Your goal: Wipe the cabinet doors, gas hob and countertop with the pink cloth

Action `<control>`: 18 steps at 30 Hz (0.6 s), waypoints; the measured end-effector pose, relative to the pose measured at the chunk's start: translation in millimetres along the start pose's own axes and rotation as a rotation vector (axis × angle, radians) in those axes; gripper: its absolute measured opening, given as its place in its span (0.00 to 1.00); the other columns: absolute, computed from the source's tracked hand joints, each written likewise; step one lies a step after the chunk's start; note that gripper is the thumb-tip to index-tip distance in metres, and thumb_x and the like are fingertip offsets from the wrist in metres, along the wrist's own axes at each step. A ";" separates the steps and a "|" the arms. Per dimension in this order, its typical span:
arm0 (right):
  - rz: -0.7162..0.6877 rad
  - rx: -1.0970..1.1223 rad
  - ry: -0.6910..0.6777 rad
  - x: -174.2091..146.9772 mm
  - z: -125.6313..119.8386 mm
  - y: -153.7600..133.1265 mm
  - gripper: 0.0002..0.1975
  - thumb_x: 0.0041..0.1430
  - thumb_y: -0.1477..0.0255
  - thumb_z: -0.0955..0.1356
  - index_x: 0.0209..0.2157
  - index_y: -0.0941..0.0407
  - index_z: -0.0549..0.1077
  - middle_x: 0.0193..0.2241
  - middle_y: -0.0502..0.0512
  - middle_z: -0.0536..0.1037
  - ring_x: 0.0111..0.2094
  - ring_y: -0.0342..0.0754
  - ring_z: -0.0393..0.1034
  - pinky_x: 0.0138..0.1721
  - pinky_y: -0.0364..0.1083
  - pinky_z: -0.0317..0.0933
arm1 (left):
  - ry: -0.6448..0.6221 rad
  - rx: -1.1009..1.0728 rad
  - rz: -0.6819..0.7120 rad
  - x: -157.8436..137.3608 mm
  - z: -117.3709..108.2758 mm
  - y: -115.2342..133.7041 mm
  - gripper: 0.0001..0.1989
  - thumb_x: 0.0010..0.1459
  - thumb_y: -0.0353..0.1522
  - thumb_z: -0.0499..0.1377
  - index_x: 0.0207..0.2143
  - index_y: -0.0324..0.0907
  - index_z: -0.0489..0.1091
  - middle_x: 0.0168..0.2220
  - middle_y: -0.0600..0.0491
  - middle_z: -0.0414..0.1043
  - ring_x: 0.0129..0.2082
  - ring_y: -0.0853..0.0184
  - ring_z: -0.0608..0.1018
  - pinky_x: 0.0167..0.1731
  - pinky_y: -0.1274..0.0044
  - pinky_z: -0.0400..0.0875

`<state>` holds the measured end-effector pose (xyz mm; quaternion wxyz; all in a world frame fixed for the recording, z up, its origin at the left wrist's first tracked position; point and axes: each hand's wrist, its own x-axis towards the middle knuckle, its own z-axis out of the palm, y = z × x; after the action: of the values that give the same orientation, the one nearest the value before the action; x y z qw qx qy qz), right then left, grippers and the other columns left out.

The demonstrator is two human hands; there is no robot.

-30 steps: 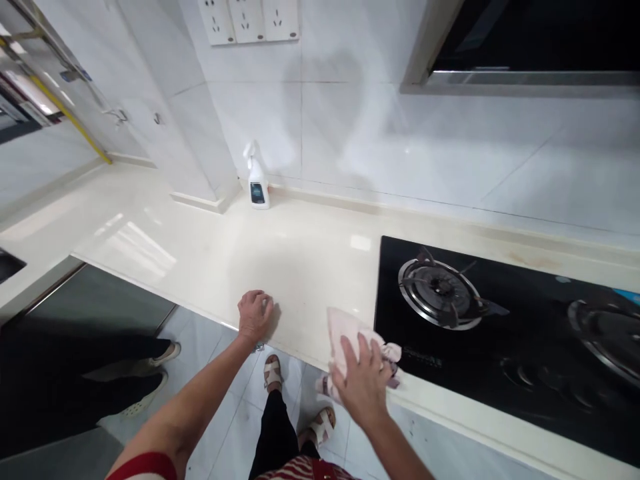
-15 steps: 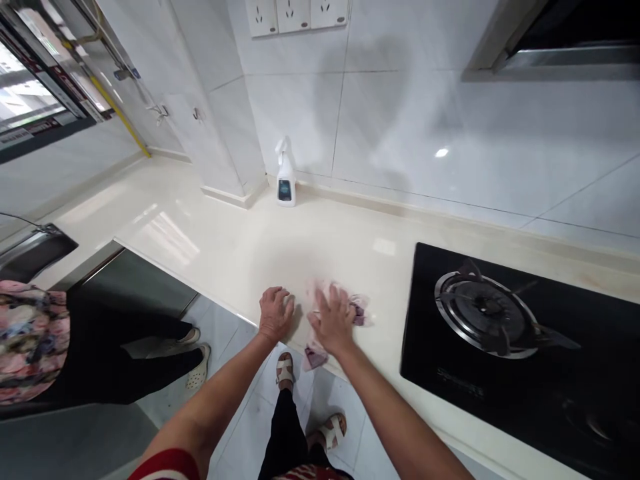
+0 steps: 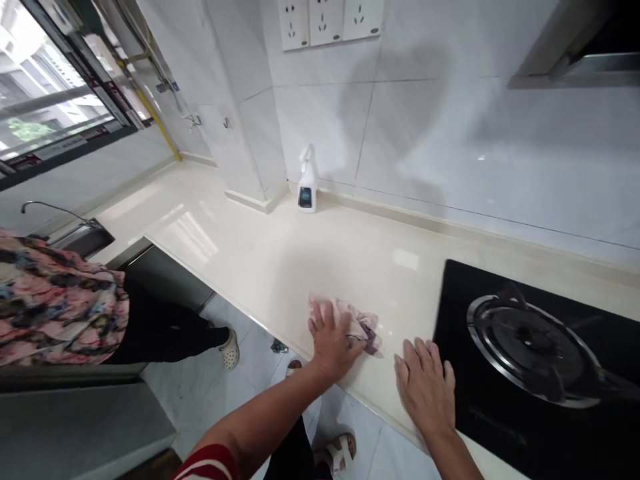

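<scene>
My left hand [image 3: 331,341] presses a pink-and-purple patterned cloth [image 3: 367,327] onto the cream countertop [image 3: 250,267]. Its fingers are bent over the cloth with the thumb toward the right, and part of the cloth is hidden beneath the palm. My right hand [image 3: 426,383] rests palm down on the counter, close to the left edge of the black gas stove [image 3: 465,360]. Its fingers lie extended, and nothing is in them.
A white spray bottle [image 3: 307,190] stands against the tiled wall near the corner. A burner [image 3: 530,340] sits on the stove at right. Another person in a floral top [image 3: 65,300] stands at left by the sink [image 3: 83,239]. Sockets [image 3: 325,20] are on the wall.
The cloth has passed from under my right hand to under my left. My right hand has moved right to the stove's edge. The view has shifted left, and the other person appears nearer.
</scene>
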<state>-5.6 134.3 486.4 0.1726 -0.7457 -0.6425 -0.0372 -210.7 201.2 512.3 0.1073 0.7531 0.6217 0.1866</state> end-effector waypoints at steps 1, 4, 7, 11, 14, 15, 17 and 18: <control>-0.013 -0.019 0.010 -3.2 3.2 1.1 0.29 0.70 0.59 0.52 0.58 0.61 0.69 0.62 0.66 0.65 0.68 0.61 0.47 0.64 0.65 0.43 | 0.003 -0.001 0.071 -1.7 6.7 3.8 0.35 0.53 0.54 0.62 0.60 0.54 0.66 0.70 0.40 0.48 0.70 0.34 0.46 0.56 0.44 0.55; -0.028 -0.010 0.067 -6.3 10.8 2.5 0.27 0.70 0.61 0.53 0.56 0.60 0.71 0.59 0.65 0.69 0.67 0.61 0.52 0.63 0.64 0.47 | 0.022 -0.013 0.323 -6.8 22.1 8.1 0.32 0.55 0.57 0.58 0.58 0.56 0.68 0.70 0.43 0.51 0.70 0.37 0.46 0.58 0.48 0.55; -0.055 0.037 0.120 -5.0 11.8 5.1 0.25 0.69 0.62 0.55 0.58 0.58 0.70 0.59 0.65 0.70 0.65 0.62 0.56 0.62 0.65 0.49 | 0.020 -0.019 0.428 1.3 27.9 3.0 0.29 0.54 0.58 0.58 0.53 0.55 0.72 0.68 0.45 0.55 0.69 0.39 0.50 0.59 0.49 0.52; -0.070 0.086 0.160 -4.9 8.8 6.3 0.27 0.68 0.61 0.56 0.64 0.53 0.65 0.61 0.63 0.68 0.65 0.64 0.57 0.61 0.66 0.50 | 0.019 0.002 0.335 52.7 17.2 -28.9 0.25 0.56 0.54 0.59 0.52 0.54 0.73 0.67 0.47 0.58 0.69 0.43 0.53 0.61 0.50 0.50; -0.054 0.106 0.150 -7.0 9.8 8.3 0.30 0.66 0.58 0.56 0.66 0.50 0.61 0.60 0.62 0.69 0.63 0.66 0.59 0.58 0.67 0.53 | 0.049 0.055 0.192 107.5 -4.6 -74.6 0.25 0.58 0.51 0.58 0.53 0.50 0.72 0.69 0.45 0.54 0.70 0.45 0.51 0.64 0.50 0.47; -0.053 0.114 0.142 -7.9 10.6 9.5 0.30 0.66 0.57 0.56 0.67 0.48 0.60 0.59 0.61 0.69 0.62 0.67 0.60 0.56 0.68 0.54 | 0.059 0.077 0.160 124.1 -13.9 -93.1 0.24 0.59 0.50 0.58 0.53 0.49 0.72 0.70 0.45 0.52 0.71 0.46 0.50 0.65 0.51 0.45; -0.055 0.131 0.123 -9.3 11.5 11.9 0.31 0.65 0.56 0.57 0.67 0.45 0.60 0.58 0.60 0.71 0.60 0.68 0.62 0.54 0.68 0.55 | 0.081 0.112 0.101 149.5 -34.2 -132.8 0.22 0.60 0.47 0.58 0.52 0.47 0.72 0.71 0.46 0.51 0.71 0.49 0.49 0.66 0.53 0.44; -0.058 0.138 0.119 -9.6 11.1 12.3 0.31 0.64 0.55 0.57 0.67 0.44 0.60 0.57 0.59 0.72 0.60 0.68 0.63 0.54 0.68 0.56 | 0.097 0.124 0.056 157.5 -44.7 -153.2 0.21 0.60 0.45 0.59 0.52 0.46 0.72 0.71 0.46 0.51 0.71 0.50 0.51 0.66 0.54 0.46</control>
<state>2.9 127.2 470.8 0.2602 -0.7095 -0.6535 -0.0423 -341.8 383.1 515.8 0.0250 0.7655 0.6153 0.1867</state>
